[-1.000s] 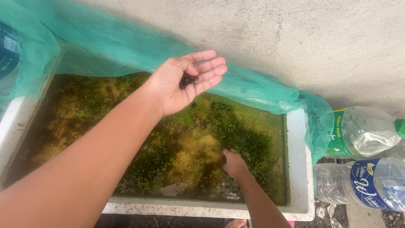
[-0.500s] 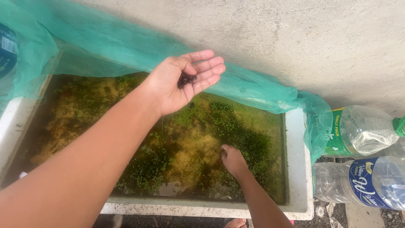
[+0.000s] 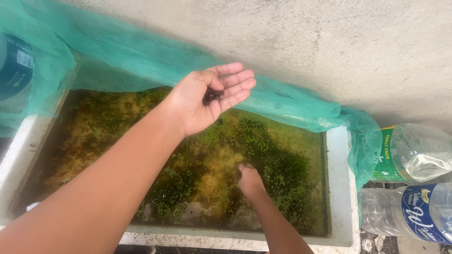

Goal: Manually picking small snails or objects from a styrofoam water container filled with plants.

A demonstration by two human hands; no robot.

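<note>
Clump (image 3: 212,95) shapeless, in upturned palm

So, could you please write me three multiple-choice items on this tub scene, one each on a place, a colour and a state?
1. Where is the right hand?
A. Down in the white tub's water plants
B. On a bottle
C. On the wall

2. What colour is the netting at the tub's far edge?
A. Red
B. Green
C. Black

3. How is the left hand held?
A. In a fist
B. Flat on the rim
C. Palm up, cupping a small dark clump

Answers: 1 A, its fingers reach among the plants; 2 B, the mesh is teal-green; 3 C, the open palm faces up under the clump.
</note>
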